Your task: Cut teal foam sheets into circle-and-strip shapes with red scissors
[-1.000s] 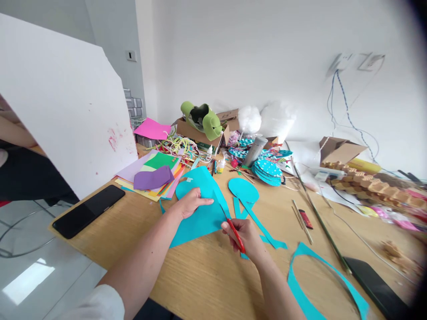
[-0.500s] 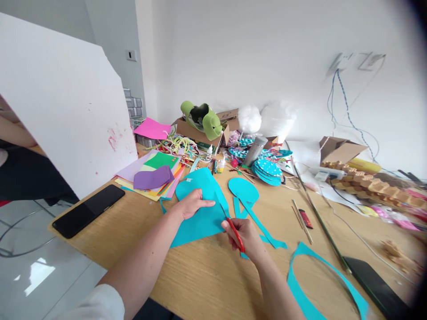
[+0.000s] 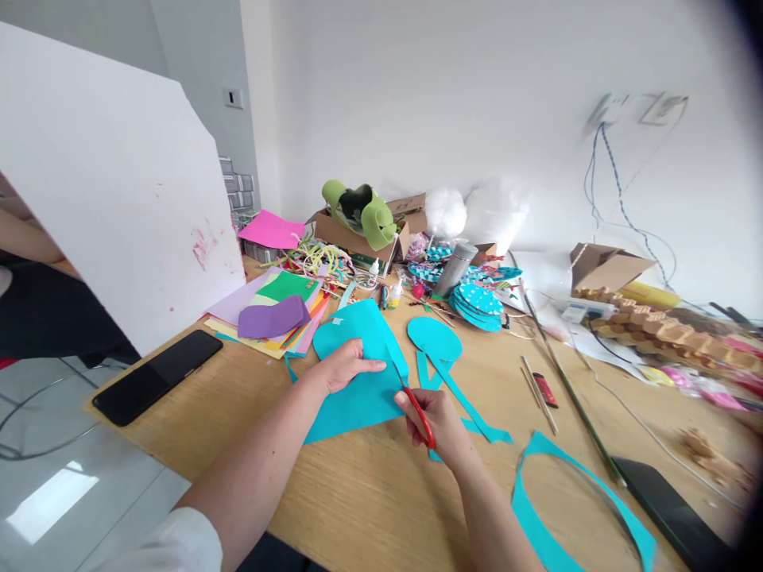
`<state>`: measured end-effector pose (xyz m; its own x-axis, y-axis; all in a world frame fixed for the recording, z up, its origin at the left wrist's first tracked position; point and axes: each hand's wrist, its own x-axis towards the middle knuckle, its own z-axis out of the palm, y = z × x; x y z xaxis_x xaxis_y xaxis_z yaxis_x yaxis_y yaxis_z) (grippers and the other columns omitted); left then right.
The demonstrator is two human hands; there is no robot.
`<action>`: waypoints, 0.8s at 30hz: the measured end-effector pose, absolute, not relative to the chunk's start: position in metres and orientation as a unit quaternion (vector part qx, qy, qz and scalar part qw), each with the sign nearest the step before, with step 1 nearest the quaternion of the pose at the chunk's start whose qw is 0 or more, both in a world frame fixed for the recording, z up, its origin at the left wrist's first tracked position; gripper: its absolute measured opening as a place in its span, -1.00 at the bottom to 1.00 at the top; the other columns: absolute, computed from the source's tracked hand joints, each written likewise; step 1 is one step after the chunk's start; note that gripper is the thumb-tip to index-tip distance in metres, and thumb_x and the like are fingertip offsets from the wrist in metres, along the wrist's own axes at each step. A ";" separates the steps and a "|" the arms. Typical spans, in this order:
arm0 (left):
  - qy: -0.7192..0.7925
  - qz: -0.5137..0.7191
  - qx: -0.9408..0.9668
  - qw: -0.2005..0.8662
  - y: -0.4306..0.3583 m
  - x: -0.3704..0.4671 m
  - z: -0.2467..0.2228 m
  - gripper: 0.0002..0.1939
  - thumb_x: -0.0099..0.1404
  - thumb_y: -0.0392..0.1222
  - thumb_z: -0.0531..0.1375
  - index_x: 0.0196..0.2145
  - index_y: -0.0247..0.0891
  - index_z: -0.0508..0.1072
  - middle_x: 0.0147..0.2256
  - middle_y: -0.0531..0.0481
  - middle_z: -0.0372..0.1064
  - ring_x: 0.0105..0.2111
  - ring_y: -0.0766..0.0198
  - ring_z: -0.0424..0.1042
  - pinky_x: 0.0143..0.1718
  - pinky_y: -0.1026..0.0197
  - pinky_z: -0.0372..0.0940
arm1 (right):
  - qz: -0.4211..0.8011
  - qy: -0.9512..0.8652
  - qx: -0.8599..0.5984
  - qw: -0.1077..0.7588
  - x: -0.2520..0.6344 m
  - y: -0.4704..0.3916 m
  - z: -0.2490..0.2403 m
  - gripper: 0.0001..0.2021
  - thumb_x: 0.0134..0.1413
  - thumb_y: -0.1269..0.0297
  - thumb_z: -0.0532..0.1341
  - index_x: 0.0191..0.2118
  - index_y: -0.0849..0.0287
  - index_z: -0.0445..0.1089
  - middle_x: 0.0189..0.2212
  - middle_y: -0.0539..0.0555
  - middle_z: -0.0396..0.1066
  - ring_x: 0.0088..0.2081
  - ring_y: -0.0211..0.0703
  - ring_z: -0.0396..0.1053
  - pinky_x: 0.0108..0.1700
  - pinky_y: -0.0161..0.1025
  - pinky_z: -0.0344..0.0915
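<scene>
While left hand (image 3: 344, 369) holds bright turquoise sheet (image 3: 356, 407), partly slit, right hand (image 3: 444, 421) grips red-handled scissors (image 3: 422, 415).

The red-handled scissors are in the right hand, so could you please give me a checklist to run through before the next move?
1. Right hand on the red-handled metal scissors: ok.
2. Left hand on the thin turquoise sheet: ok.
3. Left thumb off the blades: ok, though close.
4. Round turquoise cut-out away from the blades: ok.
5. Guide line marked on the sheet: cannot tell.
</scene>
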<state>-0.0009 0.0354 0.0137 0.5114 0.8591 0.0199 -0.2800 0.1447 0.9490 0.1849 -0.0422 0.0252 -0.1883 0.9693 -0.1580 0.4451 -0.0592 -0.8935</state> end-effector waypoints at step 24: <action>0.377 0.459 0.469 0.653 0.042 0.000 0.010 -0.46 -0.17 0.00 0.44 -0.58 -0.23 0.11 -0.62 0.22 0.04 -0.60 0.47 0.07 -0.54 0.31 -0.01 | 0.449 -0.631 -0.569 0.277 0.184 -0.043 0.025 -0.46 -0.02 -0.25 0.16 -0.66 0.13 0.12 -0.81 -0.06 0.23 -0.77 -0.35 0.14 -0.67 -0.38 0.02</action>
